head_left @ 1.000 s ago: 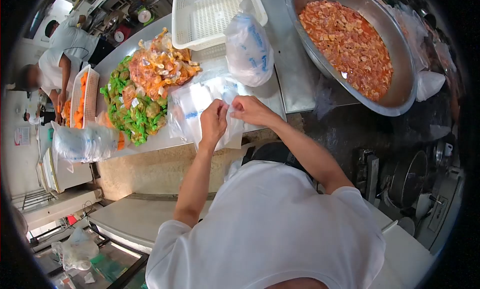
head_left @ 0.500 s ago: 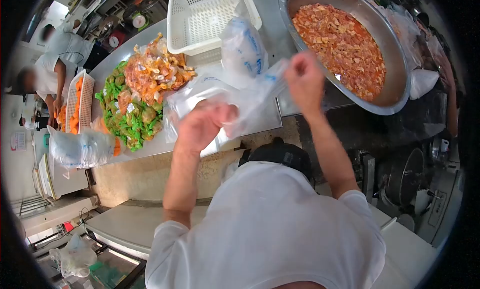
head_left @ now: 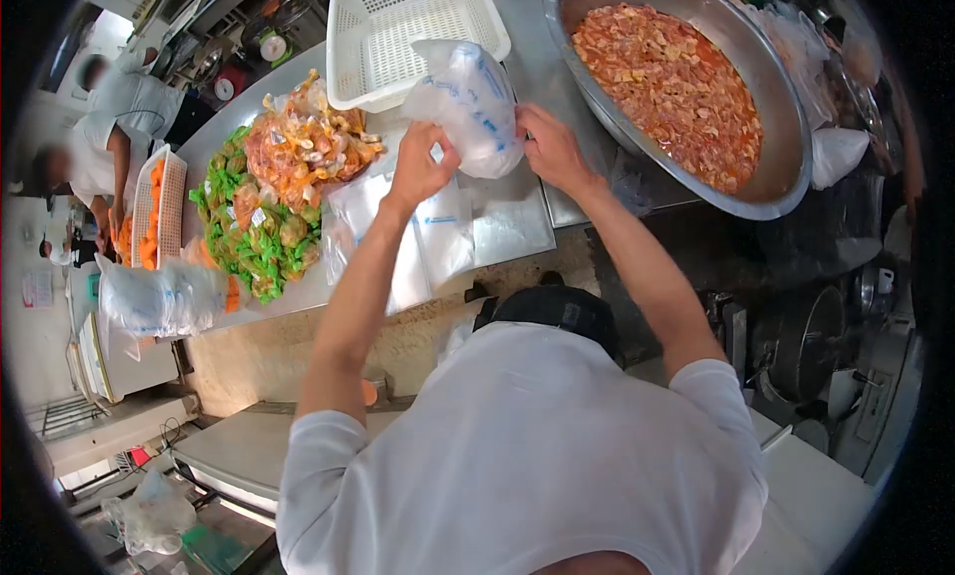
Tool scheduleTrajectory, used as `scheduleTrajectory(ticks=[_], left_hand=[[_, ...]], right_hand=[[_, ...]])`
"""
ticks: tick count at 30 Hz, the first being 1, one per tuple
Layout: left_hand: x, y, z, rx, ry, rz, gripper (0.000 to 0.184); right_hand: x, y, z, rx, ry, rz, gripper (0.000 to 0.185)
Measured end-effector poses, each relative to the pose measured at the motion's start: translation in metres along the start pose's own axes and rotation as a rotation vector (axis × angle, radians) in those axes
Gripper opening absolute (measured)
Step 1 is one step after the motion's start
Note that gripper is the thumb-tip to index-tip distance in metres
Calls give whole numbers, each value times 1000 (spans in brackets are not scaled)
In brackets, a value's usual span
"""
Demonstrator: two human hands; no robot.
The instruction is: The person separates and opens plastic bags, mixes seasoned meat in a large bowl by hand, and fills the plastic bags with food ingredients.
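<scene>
- Head view: worn on the person's head, facing forward and down.
- Range: white shirt (head_left: 527, 446) nearest, at lower centre; metal table (head_left: 514, 223) beyond, within arm's reach.
- Field: wide (the borders curve and darken), reaching other people (head_left: 134, 99) at far left.

Indoor light, moderately bright over the worktop (head_left: 512, 229); pale glare on its metal near the front edge. Soft sheen on bag (head_left: 477, 107) and along bowl (head_left: 791, 182) rim. Shirt (head_left: 537, 436) pale, folds softly shaded. Right side falls into deep shadow. Brighter patches far upper left and lower left. Strong fisheye bend, corners black. Centre reasonably crisp; far background softer, small detail lost.
</scene>
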State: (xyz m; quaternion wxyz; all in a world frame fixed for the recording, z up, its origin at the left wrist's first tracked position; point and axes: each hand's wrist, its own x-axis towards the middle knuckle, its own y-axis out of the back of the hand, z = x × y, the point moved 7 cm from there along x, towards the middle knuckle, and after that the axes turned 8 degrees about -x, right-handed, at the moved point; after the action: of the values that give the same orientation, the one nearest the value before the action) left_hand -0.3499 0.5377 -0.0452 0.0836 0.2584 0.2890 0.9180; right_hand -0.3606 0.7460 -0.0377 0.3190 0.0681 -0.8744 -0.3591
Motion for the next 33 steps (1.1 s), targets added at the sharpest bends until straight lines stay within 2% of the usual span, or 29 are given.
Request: scheduleTrajectory(ticks=[1, 3, 4, 5, 6, 7, 8, 10, 13, 14, 15, 18, 19, 22, 25, 26, 27, 29, 30, 31, 33], left_hand=[[2, 3, 13, -22, -44, 140, 17], [-19, 14, 36, -56, -90, 422, 20], [-35, 13, 23, -68, 148, 396, 23], [-65, 7, 8, -80, 386, 364, 25], [-91, -10, -9, 232, 558, 59, 28], [-122, -28, -20, 389, 602, -155, 28], [-148, -39, -28, 271, 572, -169, 26], [-155, -33, -32, 311, 597, -28, 22], [-151, -27, -26, -109, 629, 51, 19], [-145, -25, -20, -140, 604, 57, 20], [-141, -25, -10, -172, 583, 57, 20], [-125, -19, 25, -215, 565, 115, 20], [-118, -15, 36, -220, 563, 150, 20], [-118, -27, 48, -628, 839, 39, 16], [-116, -16, 35, -989, 833, 311, 13], [-109, -6, 38, -1121, 836, 417, 13], [-99, 3, 45, -1257, 768, 415, 19], [-72, 5, 91, -1666, 593, 170, 23], [-63, 9, 119, -1858, 493, 37, 25], [-58, 2, 143, -1789, 541, -114, 28], [-31, 14, 158, -1143, 466, -238, 28]], right_hand=[[-5, 2, 2, 83, -14, 86, 15], [-15, 4, 14, 338, -189, 126, 18], [-6, 10, 21, 454, -257, 177, 19], [-7, 15, 29, 444, -332, 209, 19], [-22, 20, 32, 434, -418, 229, 19], [-38, 21, 33, 425, -506, 244, 19], [-52, 6, 27, 416, -518, 86, 18], [-83, -33, 17, 400, -520, -224, 17], [-106, -71, -21, 488, -598, -338, 14], [-102, -72, -40, 562, -663, -346, 15], [-99, -79, -49, 522, -562, -223, 19], [-94, -97, -61, 559, -627, -668, 22], [-88, -88, -70, 542, -581, -652, 19], [-81, -67, -79, 532, -474, -509, 17], [-85, -46, -63, 547, -509, -343, 14], [-84, -28, -50, 449, -552, -194, 13], [-81, -8, -36, 350, -590, -44, 12], [-64, 41, -26, 125, -622, 163, 10], [-50, 57, -24, 171, -572, 314, 11], [-39, 75, -25, 217, -519, 463, 13], [2, 131, -71, 760, -396, 578, 12]])
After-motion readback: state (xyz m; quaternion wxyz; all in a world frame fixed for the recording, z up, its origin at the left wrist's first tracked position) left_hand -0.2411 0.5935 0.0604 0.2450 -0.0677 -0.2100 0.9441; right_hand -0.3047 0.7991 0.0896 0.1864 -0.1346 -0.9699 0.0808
